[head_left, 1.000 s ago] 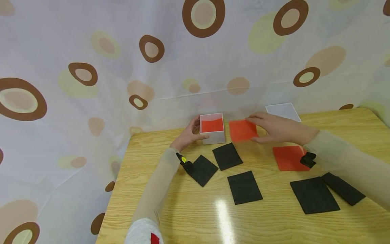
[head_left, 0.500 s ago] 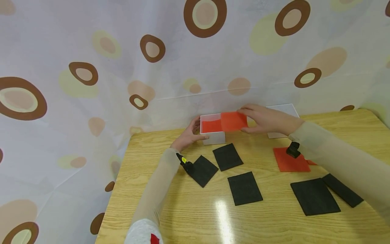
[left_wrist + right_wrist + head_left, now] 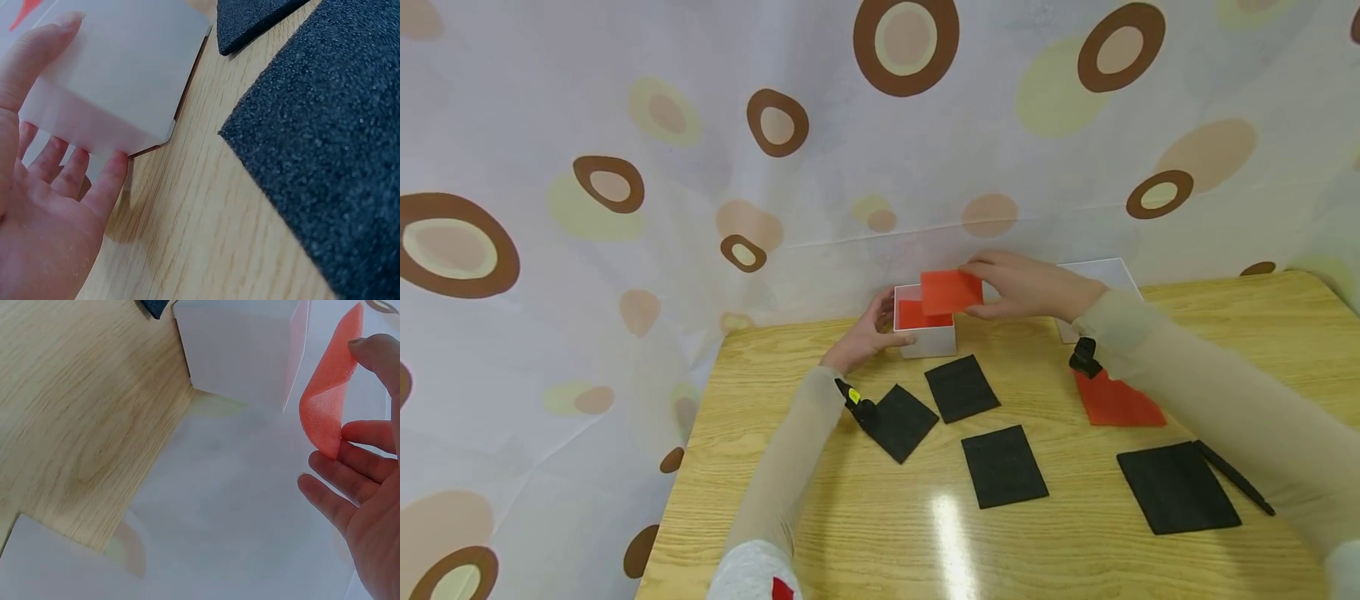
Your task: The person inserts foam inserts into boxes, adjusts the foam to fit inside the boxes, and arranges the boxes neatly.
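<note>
Hands: two, both at work; your left hand point(image 3: 863, 337) grips the box with its thumb on the near wall and fingertips on the left side, and your right hand point(image 3: 1018, 286) pinches one red square between thumb and fingers.
Box: one white box point(image 3: 928, 342), upright at the back of the table point(image 3: 850, 517), its top uncovered.
Red: one held red square point(image 3: 951, 292), raised at the box and overlapping its opening in the head view, bent in your right-wrist view; red material point(image 3: 917, 315) inside, layers you cannot count; one red square on the table point(image 3: 1116, 404), partly behind your right sleeve point(image 3: 1210, 375).
Black: four black squares point(image 3: 1004, 467) lying flat, plus one black strip point(image 3: 1232, 475) running behind that sleeve.
White piece: one white panel point(image 3: 1105, 273), behind your right forearm.
Backdrop: one patterned cloth point(image 3: 685, 208).
</note>
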A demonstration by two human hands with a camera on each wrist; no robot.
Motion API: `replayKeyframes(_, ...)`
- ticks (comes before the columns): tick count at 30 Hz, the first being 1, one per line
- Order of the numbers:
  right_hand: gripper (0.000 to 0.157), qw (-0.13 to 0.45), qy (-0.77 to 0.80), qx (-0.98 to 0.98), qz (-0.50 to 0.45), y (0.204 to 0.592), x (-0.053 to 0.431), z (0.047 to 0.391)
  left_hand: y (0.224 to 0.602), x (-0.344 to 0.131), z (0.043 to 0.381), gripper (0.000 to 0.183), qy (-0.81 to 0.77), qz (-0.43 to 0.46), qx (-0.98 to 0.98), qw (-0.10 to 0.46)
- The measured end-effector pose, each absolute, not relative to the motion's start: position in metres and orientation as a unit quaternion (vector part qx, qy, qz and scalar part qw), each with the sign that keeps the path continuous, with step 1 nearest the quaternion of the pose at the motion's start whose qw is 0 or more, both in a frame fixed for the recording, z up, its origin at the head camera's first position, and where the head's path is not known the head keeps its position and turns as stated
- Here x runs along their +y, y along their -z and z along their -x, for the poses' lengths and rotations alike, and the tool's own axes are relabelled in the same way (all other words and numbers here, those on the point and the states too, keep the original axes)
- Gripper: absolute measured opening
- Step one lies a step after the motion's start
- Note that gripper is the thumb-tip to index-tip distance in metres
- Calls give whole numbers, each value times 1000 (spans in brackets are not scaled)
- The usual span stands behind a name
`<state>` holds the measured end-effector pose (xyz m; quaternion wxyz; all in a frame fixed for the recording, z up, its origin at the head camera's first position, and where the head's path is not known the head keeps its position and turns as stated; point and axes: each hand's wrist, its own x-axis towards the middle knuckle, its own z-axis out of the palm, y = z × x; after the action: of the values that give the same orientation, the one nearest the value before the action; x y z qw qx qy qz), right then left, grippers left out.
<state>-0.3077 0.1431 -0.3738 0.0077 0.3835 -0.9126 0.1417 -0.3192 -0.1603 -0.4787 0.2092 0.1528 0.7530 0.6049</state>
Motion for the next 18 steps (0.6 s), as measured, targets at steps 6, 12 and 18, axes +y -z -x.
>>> replayKeyframes(6, 60, 3, -142, -911, -387, 373, 130, 312, 480, -161, 320, 99, -603, -148, 756, 207)
replayKeyframes(12, 60, 0, -144, -910, -390, 374, 119, 316, 480, -160, 319, 98, -609, -147, 751, 207)
replayKeyframes(18, 62, -11, -149, -909, -388, 375, 107, 319, 480, -159, 319, 95, -613, -155, 747, 205)
